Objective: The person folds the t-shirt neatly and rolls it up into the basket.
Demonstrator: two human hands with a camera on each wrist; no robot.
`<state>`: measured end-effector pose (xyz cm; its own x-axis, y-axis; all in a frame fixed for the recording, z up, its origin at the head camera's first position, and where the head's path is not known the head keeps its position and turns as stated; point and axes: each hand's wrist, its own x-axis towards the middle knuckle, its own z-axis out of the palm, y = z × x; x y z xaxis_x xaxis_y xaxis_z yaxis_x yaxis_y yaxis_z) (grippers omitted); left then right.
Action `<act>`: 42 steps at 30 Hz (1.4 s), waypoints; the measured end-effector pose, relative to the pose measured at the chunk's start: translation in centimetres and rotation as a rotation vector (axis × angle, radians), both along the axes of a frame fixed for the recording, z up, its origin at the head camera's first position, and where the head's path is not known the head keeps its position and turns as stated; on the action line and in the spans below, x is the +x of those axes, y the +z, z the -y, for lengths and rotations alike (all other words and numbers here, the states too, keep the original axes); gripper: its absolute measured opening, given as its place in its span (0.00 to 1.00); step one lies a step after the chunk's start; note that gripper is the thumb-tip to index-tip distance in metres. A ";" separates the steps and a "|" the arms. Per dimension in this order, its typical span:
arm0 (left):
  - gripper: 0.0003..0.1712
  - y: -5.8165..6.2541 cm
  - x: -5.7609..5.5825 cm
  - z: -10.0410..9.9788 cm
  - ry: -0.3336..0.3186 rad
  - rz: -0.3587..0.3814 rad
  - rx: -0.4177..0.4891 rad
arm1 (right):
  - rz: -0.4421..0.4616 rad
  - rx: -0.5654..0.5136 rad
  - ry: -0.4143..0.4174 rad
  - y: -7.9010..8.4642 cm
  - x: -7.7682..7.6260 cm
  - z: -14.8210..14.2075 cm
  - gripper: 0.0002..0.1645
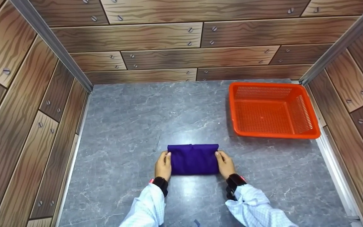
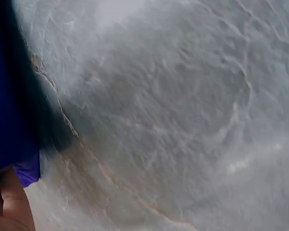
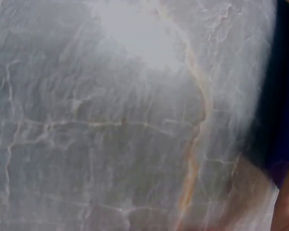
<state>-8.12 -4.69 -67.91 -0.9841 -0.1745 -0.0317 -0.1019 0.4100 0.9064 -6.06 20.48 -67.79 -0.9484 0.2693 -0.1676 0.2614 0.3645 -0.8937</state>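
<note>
A purple cloth [image 1: 194, 160], folded into a flat rectangle, spans the space between the two hands in the head view. My left hand [image 1: 163, 165] pinches its left edge, thumb on top. At the opposite edge my right hand [image 1: 225, 164] pinches it the same way. In the left wrist view the cloth [image 2: 9, 96] fills the left border, with fingers [image 2: 17, 202] at its lower corner. The right wrist view has a strip of cloth [image 3: 285, 115] along its right border and part of the hand [image 3: 286, 204] below. Fingers under the cloth are hidden.
An orange plastic basket [image 1: 274, 137] with perforated sides stands at the back right on the grey marbled surface [image 1: 131, 126]. Wood-patterned panels [image 1: 156, 36] wall in the back and both sides. A small dark scrap [image 1: 197, 223] lies at the near edge.
</note>
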 end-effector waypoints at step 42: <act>0.31 -1.1 0.8 -0.6 0.005 0.081 -0.161 | 0.075 0.271 -0.076 -1.3 -0.4 1.0 0.20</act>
